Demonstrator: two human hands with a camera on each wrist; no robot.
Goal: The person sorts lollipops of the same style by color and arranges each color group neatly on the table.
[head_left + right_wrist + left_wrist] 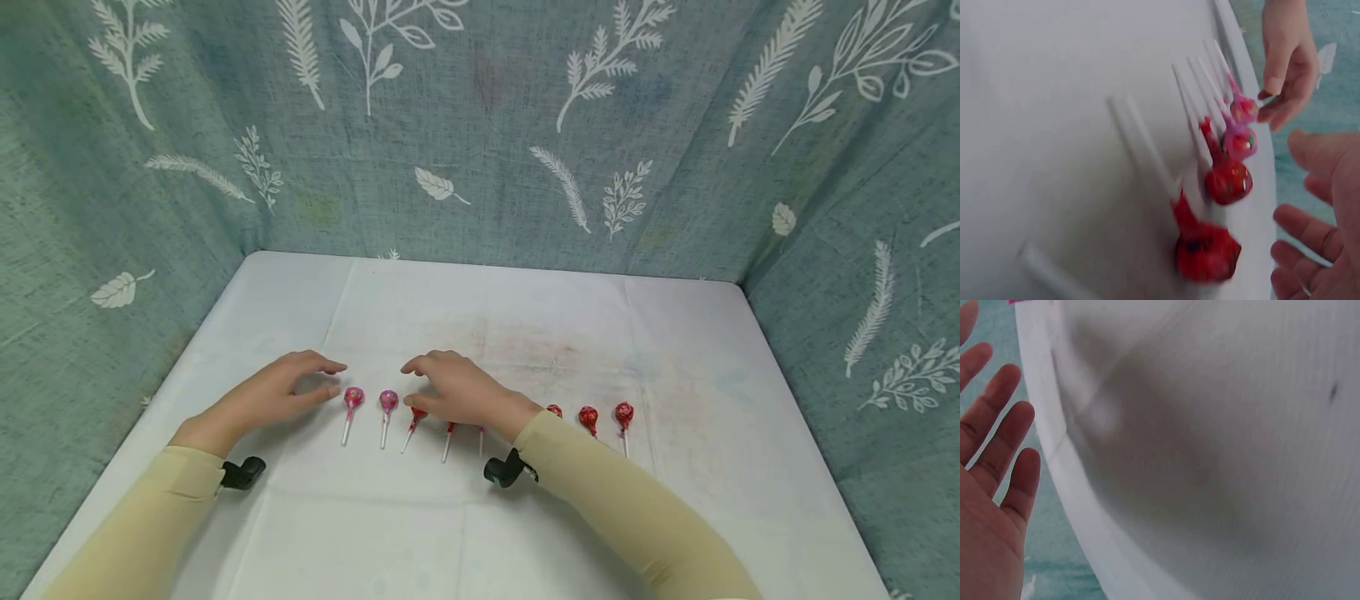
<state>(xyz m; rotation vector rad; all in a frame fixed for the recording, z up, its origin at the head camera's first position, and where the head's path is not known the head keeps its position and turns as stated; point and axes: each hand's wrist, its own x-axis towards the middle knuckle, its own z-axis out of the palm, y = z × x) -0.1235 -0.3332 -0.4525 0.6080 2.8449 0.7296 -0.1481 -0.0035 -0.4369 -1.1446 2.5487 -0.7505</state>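
Observation:
Several wrapped lollipops lie in a row across the table, their white sticks toward me. At the left end are two pink ones, an outer pink lollipop (354, 398) and an inner pink lollipop (387, 401); the others are red. My left hand (288, 387) hovers just left of the outer pink one, fingers relaxed and holding nothing. Loosely bent and spread, the fingers of my right hand (461, 390) are above the red lollipops beside the pink pair. That hand hides some red heads; a red lollipop (1207, 251) shows close to it in the right wrist view.
Farther right, partly behind my right sleeve (600, 492), lie more red lollipops, including one at the row's right end (624, 413). A white cloth (360, 533) covers the table. Blue-green leaf-patterned curtains (480, 150) stand around its back and sides.

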